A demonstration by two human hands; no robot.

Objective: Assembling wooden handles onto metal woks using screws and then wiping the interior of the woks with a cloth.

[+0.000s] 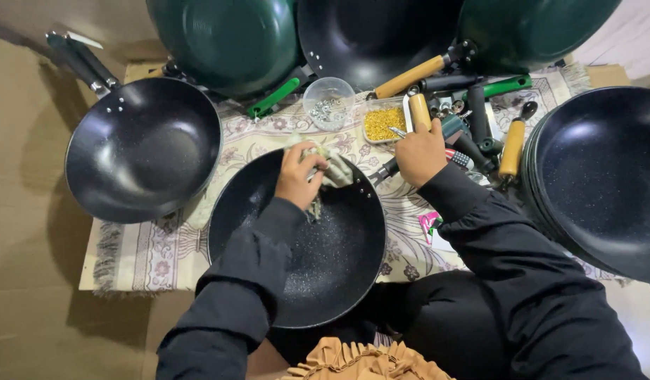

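Patterned mat point(163, 246), pan point(318, 260) under hands, perhaps cloth-gripping

On the mat point(163, 246) before us lies a pan point(318, 260), with a cloth point(332, 169) in it. Another pan point(142, 148) sits left, stacked pans point(599, 176) right, and two small tubs point(328, 102) behind, beside loose handles point(511, 148).
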